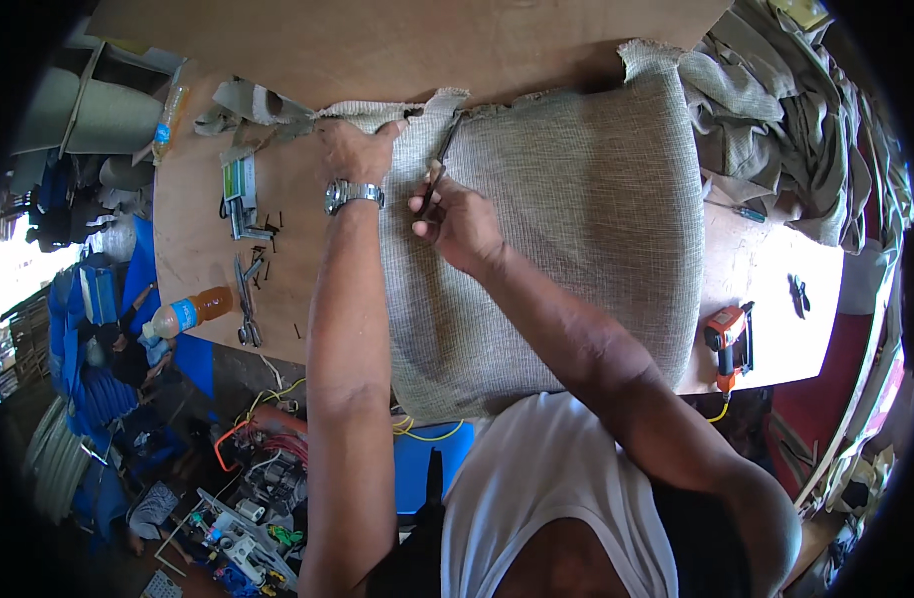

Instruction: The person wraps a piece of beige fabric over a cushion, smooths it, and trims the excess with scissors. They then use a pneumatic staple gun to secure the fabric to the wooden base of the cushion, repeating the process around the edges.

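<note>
A grey-beige woven fabric (576,219) lies draped over a broad padded-looking piece on the wooden table. My right hand (459,221) is closed around the dark handles of a pair of scissors (449,149), whose blades point away from me at the fabric's ragged far edge. To its left, my left hand (357,154), with a metal watch on the wrist, grips a strip of that edge. The thumb stretches toward the scissors. Fabric hides whatever lies beneath it.
At left on the table (193,249) are a green-and-white box (240,179), loose screws (265,244), another pair of scissors (246,299) and an amber-liquid bottle (198,309). An orange staple gun (728,339), a screwdriver (746,211) and heaped fabric (766,110) are at right.
</note>
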`<state>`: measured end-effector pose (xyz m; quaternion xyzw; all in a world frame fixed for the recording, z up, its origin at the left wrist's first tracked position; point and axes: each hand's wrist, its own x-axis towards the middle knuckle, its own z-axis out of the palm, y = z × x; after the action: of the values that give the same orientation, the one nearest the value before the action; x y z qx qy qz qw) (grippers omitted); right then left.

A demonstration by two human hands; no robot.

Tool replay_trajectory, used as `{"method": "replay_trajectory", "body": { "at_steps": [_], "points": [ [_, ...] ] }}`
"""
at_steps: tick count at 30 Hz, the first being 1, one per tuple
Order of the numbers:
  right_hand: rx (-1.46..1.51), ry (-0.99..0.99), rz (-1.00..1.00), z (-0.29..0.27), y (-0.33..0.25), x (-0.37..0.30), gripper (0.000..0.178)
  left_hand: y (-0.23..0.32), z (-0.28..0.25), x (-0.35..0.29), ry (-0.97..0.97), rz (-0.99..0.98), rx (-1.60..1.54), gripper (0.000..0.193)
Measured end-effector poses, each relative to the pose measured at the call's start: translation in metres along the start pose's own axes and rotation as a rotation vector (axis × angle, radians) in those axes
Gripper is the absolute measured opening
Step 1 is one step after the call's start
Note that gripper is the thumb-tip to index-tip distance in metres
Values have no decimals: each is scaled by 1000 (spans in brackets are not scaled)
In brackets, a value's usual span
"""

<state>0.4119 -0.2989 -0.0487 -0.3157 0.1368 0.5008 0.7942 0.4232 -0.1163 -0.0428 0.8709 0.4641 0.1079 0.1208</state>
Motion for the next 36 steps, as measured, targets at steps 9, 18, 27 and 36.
{"method": "replay_trajectory", "body": {
  "at_steps": [9, 18, 27, 36],
  "points": [
    [-376, 20, -37, -35, -22, -17, 26, -5, 2, 0, 72, 63, -28, 70],
    [-445, 58, 223, -50, -108, 2, 29, 18, -22, -10, -175, -114, 24, 103],
    [-1129, -24, -54, -50, -88, -78, 32, 4, -13, -2, -95, -59, 62, 72],
    [-830, -69, 176, -27, -107, -50, 42, 8, -28, -8, -111, 11, -11, 91]
  ]
}}
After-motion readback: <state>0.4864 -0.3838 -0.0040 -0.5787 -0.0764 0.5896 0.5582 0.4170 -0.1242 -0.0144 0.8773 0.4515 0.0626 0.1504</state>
